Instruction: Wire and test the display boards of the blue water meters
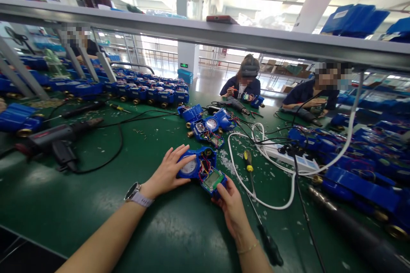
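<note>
A blue water meter (pixel 188 167) with a round dial lies opened on the bench in front of me, its coloured wires (pixel 205 167) exposed. My left hand (pixel 166 170) grips the dial side, with fingers across the top and the thumb along the near edge. In my right hand (pixel 231 204) is the meter's display unit (pixel 214 180), a small screen on a green board in a blue housing. My thumb presses on its near right corner, and the wires run from it into the meter body. Just beyond, more opened blue meters (pixel 211 124) sit close together.
A yellow-and-black screwdriver (pixel 247 161), a dark-handled screwdriver (pixel 269 245) and a white cable (pixel 235 170) lie at right, near a power strip (pixel 288 156). Heat guns (pixel 60 136) (pixel 355 226) flank me. Rows of meters (pixel 150 89) stand behind; co-workers (pixel 246 79) sit opposite under a shelf (pixel 205 30).
</note>
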The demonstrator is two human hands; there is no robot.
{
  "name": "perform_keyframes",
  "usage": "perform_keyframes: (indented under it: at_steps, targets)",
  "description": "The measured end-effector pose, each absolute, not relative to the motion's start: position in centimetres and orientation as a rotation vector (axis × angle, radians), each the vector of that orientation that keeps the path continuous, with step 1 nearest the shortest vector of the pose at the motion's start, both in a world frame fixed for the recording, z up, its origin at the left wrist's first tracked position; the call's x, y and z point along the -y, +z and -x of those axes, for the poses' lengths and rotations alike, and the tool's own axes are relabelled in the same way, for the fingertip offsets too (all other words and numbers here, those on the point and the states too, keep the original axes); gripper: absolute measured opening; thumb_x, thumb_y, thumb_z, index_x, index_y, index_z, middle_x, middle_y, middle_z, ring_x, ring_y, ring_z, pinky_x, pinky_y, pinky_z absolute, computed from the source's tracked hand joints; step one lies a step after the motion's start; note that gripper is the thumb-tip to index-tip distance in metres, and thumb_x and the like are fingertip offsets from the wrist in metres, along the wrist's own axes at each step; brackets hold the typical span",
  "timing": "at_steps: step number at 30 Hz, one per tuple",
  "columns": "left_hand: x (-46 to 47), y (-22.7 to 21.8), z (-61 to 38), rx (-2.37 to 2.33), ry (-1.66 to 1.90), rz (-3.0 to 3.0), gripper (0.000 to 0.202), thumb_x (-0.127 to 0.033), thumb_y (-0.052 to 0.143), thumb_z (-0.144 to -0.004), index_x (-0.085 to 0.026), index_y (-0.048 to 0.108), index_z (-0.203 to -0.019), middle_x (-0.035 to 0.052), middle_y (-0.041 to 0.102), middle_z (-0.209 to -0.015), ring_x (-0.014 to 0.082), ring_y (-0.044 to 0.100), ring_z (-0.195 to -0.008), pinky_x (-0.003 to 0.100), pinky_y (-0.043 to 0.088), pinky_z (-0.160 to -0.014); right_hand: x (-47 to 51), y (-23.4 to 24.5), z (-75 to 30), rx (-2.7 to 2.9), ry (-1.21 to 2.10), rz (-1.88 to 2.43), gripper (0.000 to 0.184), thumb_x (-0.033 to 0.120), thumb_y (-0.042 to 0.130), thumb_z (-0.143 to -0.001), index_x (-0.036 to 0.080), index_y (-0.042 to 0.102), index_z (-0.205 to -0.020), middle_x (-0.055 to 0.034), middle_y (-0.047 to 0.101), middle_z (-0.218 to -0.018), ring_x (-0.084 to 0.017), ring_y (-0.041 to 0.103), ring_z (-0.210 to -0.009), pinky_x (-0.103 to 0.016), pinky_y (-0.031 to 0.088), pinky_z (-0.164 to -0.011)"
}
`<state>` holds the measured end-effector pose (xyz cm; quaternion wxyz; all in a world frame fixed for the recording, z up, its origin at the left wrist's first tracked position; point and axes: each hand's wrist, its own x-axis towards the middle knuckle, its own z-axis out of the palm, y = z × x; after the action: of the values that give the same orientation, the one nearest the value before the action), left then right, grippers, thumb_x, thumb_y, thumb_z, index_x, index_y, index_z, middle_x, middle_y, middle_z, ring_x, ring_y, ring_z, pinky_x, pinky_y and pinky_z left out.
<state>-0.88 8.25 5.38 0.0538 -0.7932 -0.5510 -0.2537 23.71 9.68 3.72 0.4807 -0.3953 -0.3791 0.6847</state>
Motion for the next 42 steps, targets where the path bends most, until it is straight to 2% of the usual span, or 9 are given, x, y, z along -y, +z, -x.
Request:
perform_keyframes:
  at_steps: [5,8,12,20,26,29,32,36,42]
  targets:
    - [-6.0,5.7,-1.6,1.612,-0.988,2.269,0.045,-0.027,0.066,-0.084,-0.026,0.056,-0.128,0.0125,0.047,-0.143,0.0341,0.040,-0.134,0.054,0.025,-0.113,-9.9,2.9,-23.3,1.078,1.575,0.941,0.060,0.040,0.085,-0.065,0.017,0.060,-0.114,-0.0079,0.070,-0.106,-0.027,0.064,-0.098,-0.036,0.051,-0.084]
    - [-5.0,6.2,-3.6,1.685,-1.127,2.342,0.020,-0.030,0.059,-0.089,-0.021,0.065,-0.106,0.0079,0.068,-0.102,0.0236,0.064,-0.096,0.035,0.047,-0.087,-9.9,2.9,-23.2,1.124,1.527,0.933,0.056,0.039,0.082,-0.068,0.017,0.060,-0.114,-0.0080,0.069,-0.108,-0.029,0.062,-0.103,-0.042,0.047,-0.094]
    - [-5.1,7.0,-5.3,2.174,-1.002,2.377,0.025,-0.044,0.066,-0.084,-0.019,0.062,-0.082,0.0003,0.066,-0.068,0.0170,0.061,-0.060,0.025,0.038,-0.056,-9.8,3.0,-23.3,1.155,1.449,0.942,0.054,0.036,0.079,-0.071,0.017,0.057,-0.117,-0.0091,0.065,-0.117,-0.029,0.058,-0.111,-0.044,0.042,-0.102]
    - [-4.7,5.5,-5.0,2.281,-1.078,2.571,0.025,-0.043,0.067,-0.084,-0.021,0.069,-0.095,-0.0011,0.070,-0.068,0.0156,0.064,-0.058,0.023,0.038,-0.055,-8.9,3.6,-23.9,1.232,1.433,0.890,0.047,0.035,0.075,-0.074,0.020,0.061,-0.117,-0.0080,0.064,-0.118,-0.030,0.059,-0.110,-0.043,0.044,-0.099]
    - [-3.9,5.3,-4.2,2.062,-1.265,2.650,0.022,-0.039,0.070,-0.082,-0.018,0.065,-0.079,-0.0009,0.065,-0.060,0.0125,0.057,-0.050,0.022,0.039,-0.051,-8.8,4.2,-25.0,1.351,1.529,0.829,0.048,0.036,0.073,-0.077,0.020,0.061,-0.121,-0.0086,0.064,-0.121,-0.030,0.059,-0.109,-0.041,0.046,-0.096]
    - [-3.7,5.9,-4.0,1.711,-1.438,2.556,0.023,-0.038,0.065,-0.086,-0.018,0.060,-0.077,0.0019,0.064,-0.067,0.0146,0.058,-0.059,0.025,0.043,-0.057,-9.2,4.4,-25.4,1.398,1.537,0.815,0.048,0.037,0.072,-0.078,0.021,0.062,-0.121,-0.0091,0.060,-0.126,-0.031,0.057,-0.112,-0.042,0.044,-0.098]
    - [-3.6,6.3,-3.8,1.488,-1.515,2.426,0.017,-0.033,0.064,-0.087,-0.018,0.059,-0.091,0.0074,0.067,-0.091,0.0222,0.062,-0.090,0.034,0.048,-0.083,-9.3,4.6,-25.4,1.430,1.524,0.795,0.045,0.036,0.072,-0.078,0.022,0.063,-0.120,-0.0088,0.059,-0.127,-0.031,0.055,-0.115,-0.042,0.042,-0.100]
    - [-3.6,6.3,-3.8,1.482,-1.424,2.368,0.026,-0.024,0.061,-0.089,-0.020,0.057,-0.114,0.0096,0.061,-0.120,0.0278,0.048,-0.123,0.045,0.038,-0.106,-9.0,4.7,-25.0,1.463,1.480,0.773,0.040,0.036,0.072,-0.079,0.024,0.066,-0.116,-0.0087,0.051,-0.136,-0.032,0.050,-0.121,-0.043,0.040,-0.102]
    - [-3.6,5.8,-3.9,1.557,-1.220,2.353,0.033,-0.022,0.053,-0.092,-0.026,0.057,-0.125,0.0083,0.047,-0.141,0.0313,0.030,-0.139,0.055,0.025,-0.115,-8.5,4.3,-24.3,1.433,1.484,0.805,0.037,0.038,0.072,-0.077,0.023,0.069,-0.111,-0.0088,0.046,-0.144,-0.034,0.045,-0.128,-0.046,0.036,-0.106]
